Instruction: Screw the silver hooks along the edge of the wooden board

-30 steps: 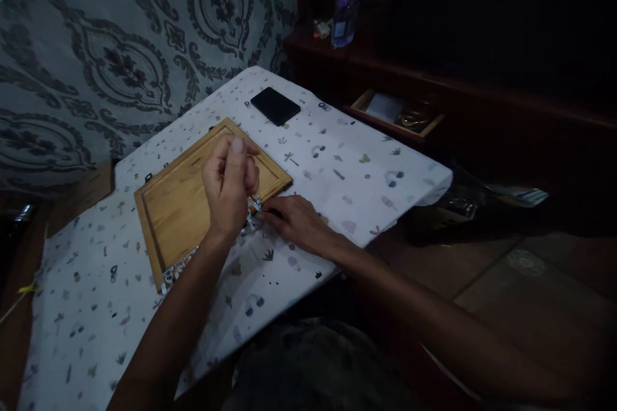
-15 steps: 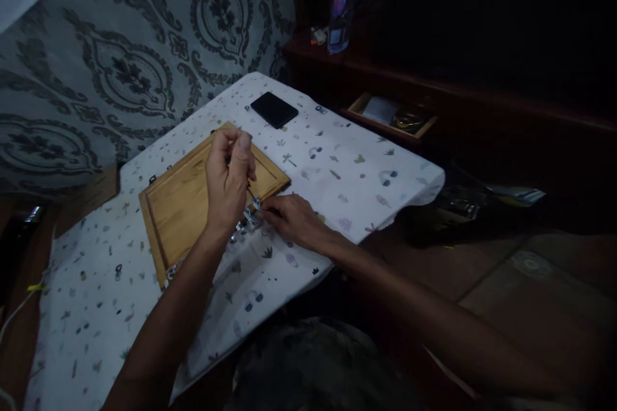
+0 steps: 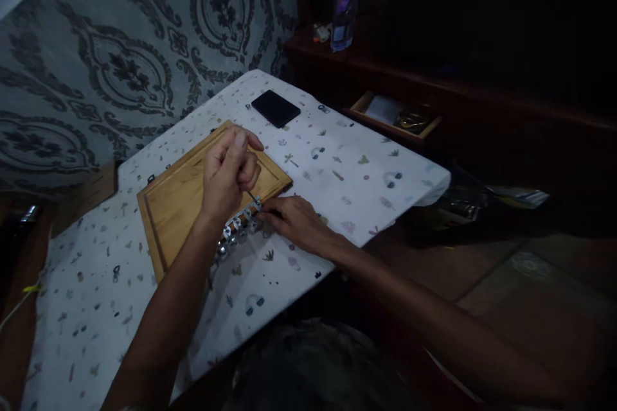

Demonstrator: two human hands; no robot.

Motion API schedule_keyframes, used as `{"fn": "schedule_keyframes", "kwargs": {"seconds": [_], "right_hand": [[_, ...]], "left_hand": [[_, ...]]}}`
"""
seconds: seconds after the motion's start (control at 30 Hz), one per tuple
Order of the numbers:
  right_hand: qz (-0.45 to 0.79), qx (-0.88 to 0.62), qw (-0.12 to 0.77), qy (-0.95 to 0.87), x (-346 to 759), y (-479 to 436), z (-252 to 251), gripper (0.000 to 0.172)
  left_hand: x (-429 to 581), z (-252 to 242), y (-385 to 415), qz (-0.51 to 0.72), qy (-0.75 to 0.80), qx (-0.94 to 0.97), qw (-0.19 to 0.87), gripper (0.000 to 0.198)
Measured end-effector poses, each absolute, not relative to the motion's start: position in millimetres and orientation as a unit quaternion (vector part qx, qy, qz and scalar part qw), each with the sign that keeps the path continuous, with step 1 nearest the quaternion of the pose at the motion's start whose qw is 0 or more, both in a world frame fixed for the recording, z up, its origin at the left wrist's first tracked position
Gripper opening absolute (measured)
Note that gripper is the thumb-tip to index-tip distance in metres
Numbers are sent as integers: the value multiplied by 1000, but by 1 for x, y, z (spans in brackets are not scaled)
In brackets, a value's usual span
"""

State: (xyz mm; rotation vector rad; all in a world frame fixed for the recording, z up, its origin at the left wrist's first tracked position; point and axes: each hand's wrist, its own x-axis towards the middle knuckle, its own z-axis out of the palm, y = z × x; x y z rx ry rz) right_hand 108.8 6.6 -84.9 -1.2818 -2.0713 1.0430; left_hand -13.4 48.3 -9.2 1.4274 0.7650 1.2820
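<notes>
A framed wooden board (image 3: 186, 205) lies on the patterned tablecloth, with a row of small shiny metal brackets (image 3: 236, 225) along its near right edge. My left hand (image 3: 231, 164) is above the board, its fingers curled round a screwdriver whose handle is hidden in the fist. The thin screwdriver shaft (image 3: 252, 197) points down to the end bracket (image 3: 258, 203) near the board's right corner. Low at that same edge, my right hand (image 3: 296, 218) has thumb and fingers closed at this bracket; the fingertips partly cover it.
Behind the board a black phone (image 3: 276, 108) lies on the white tablecloth (image 3: 337, 154). To the right is an open drawer (image 3: 393, 117) in a dark red desk, on which stands a clear bottle (image 3: 343, 9). A patterned wall (image 3: 125, 70) borders the table's far left side.
My left hand has turned at the wrist, its fingers shifting round the screwdriver, and more of the bracket row shows. My right hand stays at the end bracket. The view has shifted slightly.
</notes>
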Motion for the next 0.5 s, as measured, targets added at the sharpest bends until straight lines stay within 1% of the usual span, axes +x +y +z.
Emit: {"fn": "schedule_keyframes", "kwargs": {"seconds": [0.1,0.33,0.5], "right_hand": [[379,-474,240,-758,109,7,-85,22],[377,-469,245,-760,109,7,-86,20],[380,-470,243,-758,109,7,-85,20]], "left_hand": [[-14,-9,47,522,297,609,518,33],[-12,1,32,653,322,555,403,26],[-17,6,33,657,332,556,386,29]]}}
